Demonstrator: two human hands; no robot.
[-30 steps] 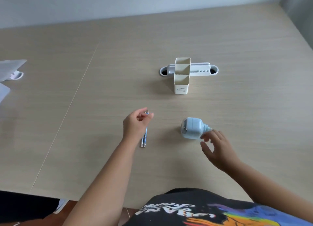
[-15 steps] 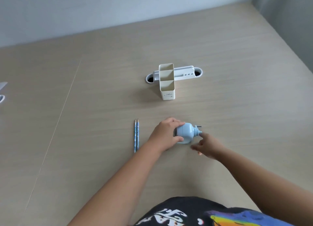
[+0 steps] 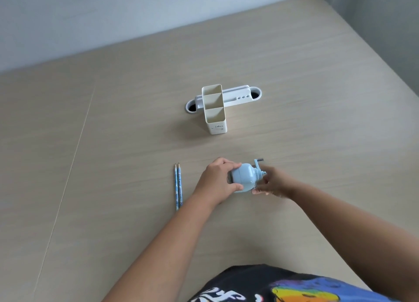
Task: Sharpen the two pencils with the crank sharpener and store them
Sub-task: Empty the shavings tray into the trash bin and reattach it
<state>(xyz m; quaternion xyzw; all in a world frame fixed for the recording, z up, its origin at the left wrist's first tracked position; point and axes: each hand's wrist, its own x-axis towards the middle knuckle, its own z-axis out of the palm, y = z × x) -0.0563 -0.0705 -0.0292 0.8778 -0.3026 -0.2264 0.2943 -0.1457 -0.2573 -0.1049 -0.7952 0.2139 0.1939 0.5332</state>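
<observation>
A pale blue crank sharpener [image 3: 245,176] lies on its side on the wooden table [image 3: 113,143], its crank handle [image 3: 258,162] pointing up to the right. My left hand [image 3: 217,179] grips the sharpener's body from the left. My right hand [image 3: 273,181] holds the crank end from the right. Two blue pencils [image 3: 178,186] lie side by side on the table left of my left hand, tips pointing away from me. A cream pen holder [image 3: 215,111] with three compartments stands upright farther back.
Behind the pen holder a white cable tray [image 3: 235,96] sits in the table's oval slot. A seam [image 3: 68,181] runs down the table on the left. A wall borders the far edge and the right side.
My left hand left the pencils and moved right to grip the sharpener. My right hand closed on the crank end, and the crank handle now sticks up.
</observation>
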